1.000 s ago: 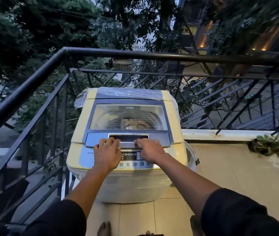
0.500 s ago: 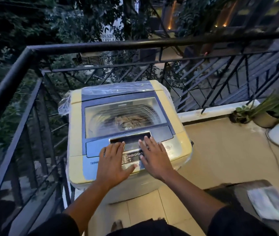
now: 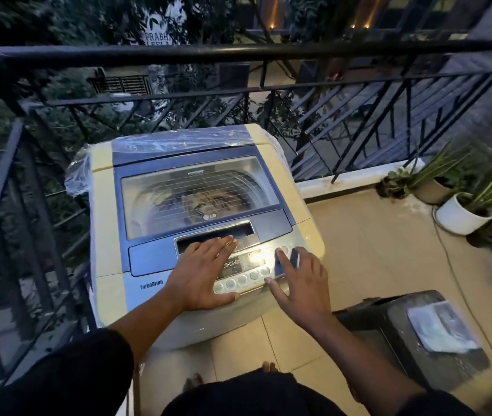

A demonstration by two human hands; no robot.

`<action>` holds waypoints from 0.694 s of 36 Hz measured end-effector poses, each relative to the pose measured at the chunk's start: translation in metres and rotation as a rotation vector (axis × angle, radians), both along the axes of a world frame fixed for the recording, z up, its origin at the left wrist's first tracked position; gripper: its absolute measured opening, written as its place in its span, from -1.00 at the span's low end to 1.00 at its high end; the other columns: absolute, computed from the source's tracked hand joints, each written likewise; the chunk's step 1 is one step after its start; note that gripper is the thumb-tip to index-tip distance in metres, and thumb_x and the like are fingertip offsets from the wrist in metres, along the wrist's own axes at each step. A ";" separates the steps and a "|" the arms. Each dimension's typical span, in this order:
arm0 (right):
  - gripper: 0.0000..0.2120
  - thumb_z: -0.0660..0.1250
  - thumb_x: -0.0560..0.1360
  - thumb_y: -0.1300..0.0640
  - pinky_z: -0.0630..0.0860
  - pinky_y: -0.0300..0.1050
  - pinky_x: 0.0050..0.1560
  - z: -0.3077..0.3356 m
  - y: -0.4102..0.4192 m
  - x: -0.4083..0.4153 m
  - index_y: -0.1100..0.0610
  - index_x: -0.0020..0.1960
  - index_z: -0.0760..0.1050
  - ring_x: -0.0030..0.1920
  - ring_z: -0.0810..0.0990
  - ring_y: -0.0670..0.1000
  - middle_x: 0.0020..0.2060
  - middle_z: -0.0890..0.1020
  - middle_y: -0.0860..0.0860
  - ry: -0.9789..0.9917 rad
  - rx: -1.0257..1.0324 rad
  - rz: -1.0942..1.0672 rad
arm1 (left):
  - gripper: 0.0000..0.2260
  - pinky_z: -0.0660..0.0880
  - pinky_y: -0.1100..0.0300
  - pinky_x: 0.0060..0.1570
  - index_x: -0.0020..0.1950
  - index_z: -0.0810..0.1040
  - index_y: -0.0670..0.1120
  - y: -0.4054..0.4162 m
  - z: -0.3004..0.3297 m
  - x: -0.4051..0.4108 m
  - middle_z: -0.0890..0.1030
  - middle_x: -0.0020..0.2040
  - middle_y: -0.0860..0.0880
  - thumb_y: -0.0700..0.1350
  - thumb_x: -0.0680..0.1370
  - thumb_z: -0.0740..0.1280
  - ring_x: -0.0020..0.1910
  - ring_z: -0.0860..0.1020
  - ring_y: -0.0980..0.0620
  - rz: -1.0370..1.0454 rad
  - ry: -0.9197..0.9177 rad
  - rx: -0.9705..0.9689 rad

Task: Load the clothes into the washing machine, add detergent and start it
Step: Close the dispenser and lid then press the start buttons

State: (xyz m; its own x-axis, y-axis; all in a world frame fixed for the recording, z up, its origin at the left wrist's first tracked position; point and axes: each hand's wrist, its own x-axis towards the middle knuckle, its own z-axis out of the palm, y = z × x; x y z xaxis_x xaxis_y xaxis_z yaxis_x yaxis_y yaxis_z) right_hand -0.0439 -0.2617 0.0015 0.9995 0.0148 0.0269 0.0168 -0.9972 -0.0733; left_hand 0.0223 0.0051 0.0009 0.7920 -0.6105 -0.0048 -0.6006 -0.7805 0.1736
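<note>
A cream and blue top-loading washing machine stands in the balcony corner with its glass lid down. Patterned clothes show through the glass in the drum. My left hand lies flat with straight fingers on the front of the lid, fingertips at the lid handle recess. My right hand hovers spread over the right end of the control panel, its index finger at the upper right buttons and its thumb near the lower button row. The panel is lit.
A black metal railing runs behind and to the left of the machine. A dark stool with a pale packet on it stands to the right. Potted plants sit at the far right beside a cable on the tiled floor.
My right hand has moved from the middle of the panel to its right end with fingers spread. My left hand stays flat on the lid front. The view has tilted down and right.
</note>
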 end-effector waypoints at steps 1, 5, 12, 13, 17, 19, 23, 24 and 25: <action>-0.37 0.11 0.57 -0.40 0.49 0.05 0.22 0.001 -0.002 0.001 -0.13 0.54 0.25 0.34 0.39 0.11 0.39 0.37 0.08 -0.009 -0.019 -0.002 | 0.01 0.27 -0.11 0.50 0.69 0.07 0.00 -0.001 0.000 -0.001 0.19 0.67 -0.01 0.58 0.42 0.13 0.58 0.26 -0.05 0.003 -0.016 0.008; -0.32 0.06 0.55 -0.44 0.52 0.00 -0.03 0.002 -0.004 0.004 -0.11 0.55 0.24 0.08 0.47 0.06 0.13 0.51 0.07 0.005 -0.062 0.004 | 0.03 0.30 -0.12 0.46 0.70 0.04 0.00 -0.004 -0.002 0.000 0.19 0.67 -0.01 0.61 0.41 0.09 0.55 0.29 -0.06 0.014 -0.036 0.024; -0.22 -0.05 0.57 -0.49 0.66 -0.05 -0.16 -0.001 -0.007 0.003 -0.21 0.65 -0.26 -0.16 0.67 0.01 -0.06 0.69 -0.02 0.138 0.028 -0.014 | -0.01 0.28 -0.07 0.49 0.69 0.07 0.03 -0.003 -0.003 0.000 0.21 0.66 0.03 0.61 0.43 0.09 0.56 0.30 -0.03 0.021 -0.056 -0.023; -0.22 -0.06 0.58 -0.49 0.66 -0.05 -0.15 -0.002 -0.008 0.002 -0.22 0.64 -0.30 -0.16 0.67 0.00 -0.06 0.70 -0.03 0.136 0.046 -0.016 | -0.02 0.28 -0.06 0.50 0.69 0.08 0.04 -0.003 -0.003 0.000 0.22 0.65 0.04 0.60 0.44 0.09 0.56 0.30 -0.01 0.024 -0.055 -0.040; -0.20 -0.05 0.59 -0.49 0.67 -0.04 -0.14 -0.011 -0.009 -0.003 -0.26 0.62 -0.40 -0.16 0.68 -0.02 -0.03 0.70 -0.03 0.116 0.133 -0.033 | -0.05 0.26 -0.03 0.51 0.69 0.11 0.06 -0.003 -0.002 0.000 0.22 0.65 0.08 0.60 0.45 0.10 0.56 0.29 0.03 0.033 -0.032 -0.079; -0.21 -0.05 0.58 -0.50 0.67 -0.04 -0.16 -0.016 -0.009 -0.006 -0.29 0.61 -0.41 -0.19 0.69 -0.02 -0.07 0.71 -0.02 0.098 0.174 -0.051 | -0.07 0.26 -0.01 0.51 0.68 0.14 0.07 -0.002 -0.001 0.000 0.23 0.65 0.10 0.59 0.45 0.12 0.56 0.28 0.05 0.040 -0.017 -0.099; -0.19 0.02 0.58 -0.49 0.66 -0.07 -0.18 -0.023 -0.011 -0.011 -0.34 0.59 -0.43 -0.21 0.67 -0.06 -0.10 0.71 -0.04 0.106 0.261 -0.077 | -0.20 0.24 -0.05 0.55 0.62 0.30 0.14 -0.005 0.002 -0.003 0.29 0.61 0.18 0.56 0.49 0.10 0.59 0.26 0.13 0.133 0.077 -0.256; -0.18 0.04 0.58 -0.49 0.66 -0.07 -0.18 -0.024 -0.013 -0.012 -0.34 0.59 -0.43 -0.21 0.67 -0.06 -0.08 0.71 -0.04 0.115 0.280 -0.070 | -0.24 0.25 -0.06 0.55 0.57 0.38 0.16 -0.005 0.002 -0.003 0.34 0.58 0.21 0.55 0.51 0.07 0.57 0.28 0.16 0.186 0.127 -0.352; -0.17 0.07 0.58 -0.48 0.66 -0.07 -0.17 -0.026 -0.015 -0.013 -0.34 0.59 -0.42 -0.22 0.67 -0.06 -0.07 0.71 -0.03 0.124 0.298 -0.062 | -0.29 0.26 -0.07 0.54 0.51 0.47 0.17 -0.006 0.004 -0.002 0.41 0.53 0.24 0.54 0.53 0.04 0.54 0.32 0.19 0.244 0.186 -0.465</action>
State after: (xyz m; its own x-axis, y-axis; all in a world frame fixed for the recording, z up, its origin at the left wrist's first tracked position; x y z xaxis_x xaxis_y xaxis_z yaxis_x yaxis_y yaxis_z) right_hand -0.0573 -0.2765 -0.0241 0.9942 -0.0360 -0.1015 -0.0704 -0.9306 -0.3593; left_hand 0.0203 -0.0013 0.0044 0.9223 -0.3804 0.0682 -0.3381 -0.7088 0.6191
